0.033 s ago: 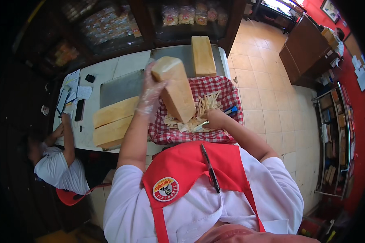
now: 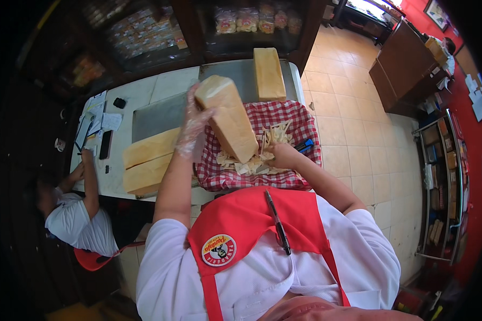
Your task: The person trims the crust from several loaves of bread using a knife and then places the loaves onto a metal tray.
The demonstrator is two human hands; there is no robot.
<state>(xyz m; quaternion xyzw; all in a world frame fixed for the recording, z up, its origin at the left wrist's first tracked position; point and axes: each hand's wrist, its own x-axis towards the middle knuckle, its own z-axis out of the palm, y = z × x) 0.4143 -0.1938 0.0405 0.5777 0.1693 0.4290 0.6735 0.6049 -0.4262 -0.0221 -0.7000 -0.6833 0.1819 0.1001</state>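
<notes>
My left hand [image 2: 194, 119], in a clear plastic glove, grips a long pale loaf of bread [image 2: 229, 119] by its upper left side. The loaf is tilted, its lower end over a basket lined with red-and-white checked cloth [image 2: 209, 170]. Bread trimmings [image 2: 277, 135] lie heaped in this cloth. My bare right hand [image 2: 285, 156] is closed around a blue-handled knife [image 2: 305, 145], beside the loaf's lower end; most of the blade is hidden or hard to make out.
Two loaves [image 2: 150, 160] lie side by side at left on the white table [image 2: 168, 80]. Another loaf [image 2: 269, 74] rests on a metal tray behind the basket. At far left a seated person [image 2: 83, 214] writes by papers and a phone [image 2: 105, 144]. A rack [image 2: 439, 182] stands right.
The loaf's upper end has shifted slightly left with my left hand. The knife has turned in my right hand, and its blade shows less.
</notes>
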